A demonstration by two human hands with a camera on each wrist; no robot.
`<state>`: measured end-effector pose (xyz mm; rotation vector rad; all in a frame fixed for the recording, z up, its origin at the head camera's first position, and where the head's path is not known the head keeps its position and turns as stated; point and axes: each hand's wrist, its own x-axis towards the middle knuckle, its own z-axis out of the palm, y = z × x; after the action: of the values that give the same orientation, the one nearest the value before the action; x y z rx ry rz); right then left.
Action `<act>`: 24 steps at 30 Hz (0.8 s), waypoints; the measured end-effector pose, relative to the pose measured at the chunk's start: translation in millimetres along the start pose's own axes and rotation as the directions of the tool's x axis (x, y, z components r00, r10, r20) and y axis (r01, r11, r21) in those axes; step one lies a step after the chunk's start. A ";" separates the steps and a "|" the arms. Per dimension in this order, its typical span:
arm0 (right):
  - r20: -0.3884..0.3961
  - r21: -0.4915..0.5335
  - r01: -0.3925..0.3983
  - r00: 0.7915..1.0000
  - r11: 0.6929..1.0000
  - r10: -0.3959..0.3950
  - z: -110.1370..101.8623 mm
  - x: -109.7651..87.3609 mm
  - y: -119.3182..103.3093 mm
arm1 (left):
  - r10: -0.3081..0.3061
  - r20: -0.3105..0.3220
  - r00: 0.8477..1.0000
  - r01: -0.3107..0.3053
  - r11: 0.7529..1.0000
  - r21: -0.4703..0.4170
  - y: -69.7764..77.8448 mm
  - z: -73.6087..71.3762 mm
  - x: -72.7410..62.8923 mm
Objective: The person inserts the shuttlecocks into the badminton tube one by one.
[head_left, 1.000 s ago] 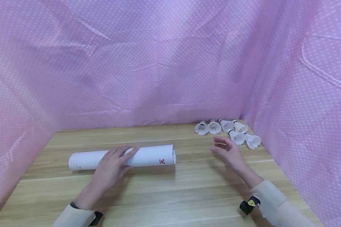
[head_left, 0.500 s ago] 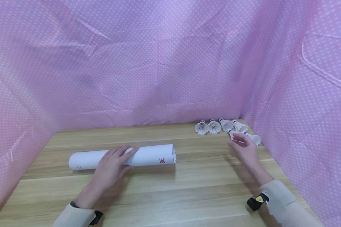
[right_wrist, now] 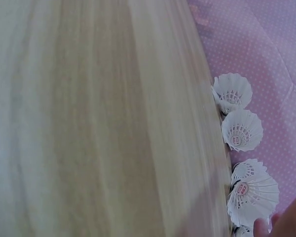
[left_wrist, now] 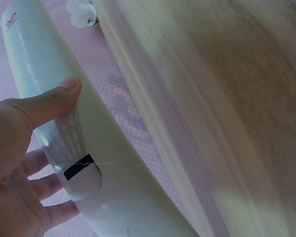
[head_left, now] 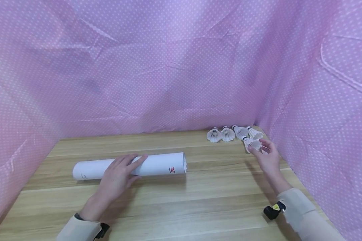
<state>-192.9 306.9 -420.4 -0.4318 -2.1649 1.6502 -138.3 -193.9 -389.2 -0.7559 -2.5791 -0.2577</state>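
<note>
At desk (head_left: 169, 207) right, can't tell if my right hand (head_left: 269, 162) pinches a shuttlecock (head_left: 251, 143), likely light, fragile, best held by base (head_left: 244, 138); left hand (head_left: 115, 180) grips tube (head_left: 162, 164)

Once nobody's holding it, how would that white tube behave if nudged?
The white tube would probably roll, being round and lying on its side. Its straight shape suggests stiffness. Sheen in the left wrist view hints at slipperiness.

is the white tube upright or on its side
On its side: in the head view, the white tube runs lengthwise across the wooden table, with the left hand gripping it.
</note>
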 end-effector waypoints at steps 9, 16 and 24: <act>0.040 -0.007 0.010 0.999 1.000 -0.009 3.0 7.7 6.6 | -0.006 0.008 1.000 0.006 1.000 -0.004 -0.1 0.3 -0.7; 0.059 -0.054 0.025 0.998 0.998 -0.021 5.7 11.3 9.0 | -0.016 0.016 1.000 0.016 1.000 -0.005 -1.0 1.6 -1.2; 0.056 -0.112 0.026 0.998 0.993 -0.020 6.8 14.7 12.2 | 0.006 -0.010 1.000 -0.006 1.000 0.000 -1.0 2.0 -2.0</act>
<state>-208.9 311.1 -432.1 -0.3954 -2.3028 1.5499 -138.1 -195.2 -391.9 -0.7605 -2.5674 -0.2585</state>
